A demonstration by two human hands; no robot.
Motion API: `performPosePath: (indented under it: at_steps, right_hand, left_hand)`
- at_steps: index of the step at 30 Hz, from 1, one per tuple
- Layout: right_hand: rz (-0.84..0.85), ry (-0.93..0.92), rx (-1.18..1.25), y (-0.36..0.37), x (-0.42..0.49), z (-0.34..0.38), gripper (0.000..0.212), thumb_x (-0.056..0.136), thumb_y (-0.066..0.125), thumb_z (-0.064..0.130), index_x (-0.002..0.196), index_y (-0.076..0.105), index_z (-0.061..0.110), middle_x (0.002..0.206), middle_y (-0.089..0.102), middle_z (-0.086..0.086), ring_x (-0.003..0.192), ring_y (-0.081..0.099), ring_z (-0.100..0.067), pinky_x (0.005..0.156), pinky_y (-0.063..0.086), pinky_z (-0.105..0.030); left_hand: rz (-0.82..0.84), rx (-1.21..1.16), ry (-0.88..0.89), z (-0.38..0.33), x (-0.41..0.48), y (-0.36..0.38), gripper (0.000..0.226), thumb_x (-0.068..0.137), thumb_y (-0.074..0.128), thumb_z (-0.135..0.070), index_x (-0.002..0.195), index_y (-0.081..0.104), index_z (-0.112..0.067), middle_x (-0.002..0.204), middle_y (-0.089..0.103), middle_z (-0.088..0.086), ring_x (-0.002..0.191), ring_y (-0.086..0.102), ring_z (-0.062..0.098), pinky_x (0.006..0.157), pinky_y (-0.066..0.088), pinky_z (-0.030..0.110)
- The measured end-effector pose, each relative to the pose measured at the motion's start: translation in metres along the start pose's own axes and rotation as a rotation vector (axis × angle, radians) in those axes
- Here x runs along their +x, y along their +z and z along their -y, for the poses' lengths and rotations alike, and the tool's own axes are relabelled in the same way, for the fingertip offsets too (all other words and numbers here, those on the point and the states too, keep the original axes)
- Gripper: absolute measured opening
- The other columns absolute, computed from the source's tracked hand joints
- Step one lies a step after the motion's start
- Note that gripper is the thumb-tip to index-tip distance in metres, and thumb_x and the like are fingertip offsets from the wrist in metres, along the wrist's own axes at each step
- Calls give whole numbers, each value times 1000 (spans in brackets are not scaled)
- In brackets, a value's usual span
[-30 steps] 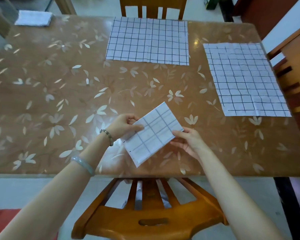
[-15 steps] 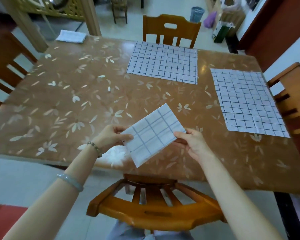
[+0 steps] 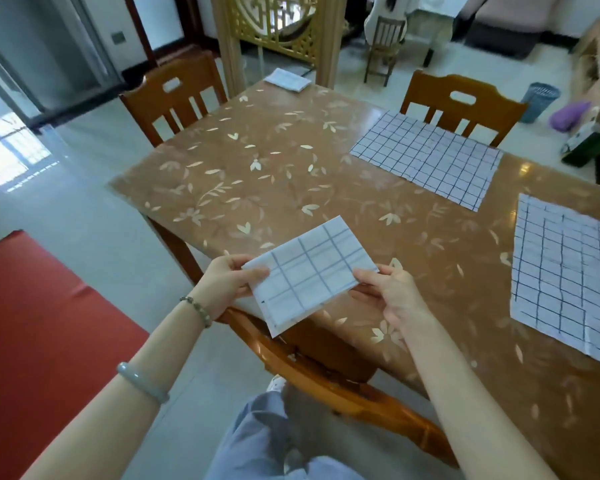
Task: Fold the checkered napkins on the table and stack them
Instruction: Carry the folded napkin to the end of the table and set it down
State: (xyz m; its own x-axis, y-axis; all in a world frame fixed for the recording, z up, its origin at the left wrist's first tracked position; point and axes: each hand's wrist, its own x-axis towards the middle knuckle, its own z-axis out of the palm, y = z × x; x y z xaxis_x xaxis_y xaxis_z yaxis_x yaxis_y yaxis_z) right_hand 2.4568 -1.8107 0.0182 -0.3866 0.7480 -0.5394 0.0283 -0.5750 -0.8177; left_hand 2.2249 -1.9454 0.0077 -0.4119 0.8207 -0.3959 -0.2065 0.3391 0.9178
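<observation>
Both hands (image 3: 227,285) pinching folded napkin (image 3: 310,273), long axis diagonal

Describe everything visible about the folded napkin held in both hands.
The folded napkin is a small rectangle of white cloth or paper, which one is unclear, with faint grey-blue grid lines and layered edges showing at its near corner. It is lifted, tilted diagonally above the table's near edge. The left hand pinches its left end and the right hand its right edge, fingers on top. Nothing else touches it.
</observation>
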Motion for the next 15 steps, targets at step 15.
performPosePath:
  at_steps: [15]
  right_hand:
    - [342, 43, -168, 95, -37, -26, 23, 82, 67, -2, 103, 60, -7, 90, 73, -19, 81, 72, -29, 66, 60, -33]
  left_hand:
    - [-405, -289, 25, 40, -122, -72, 39, 69, 74, -10, 103, 66, 7, 99, 70, 21, 89, 68, 30, 81, 56, 37]
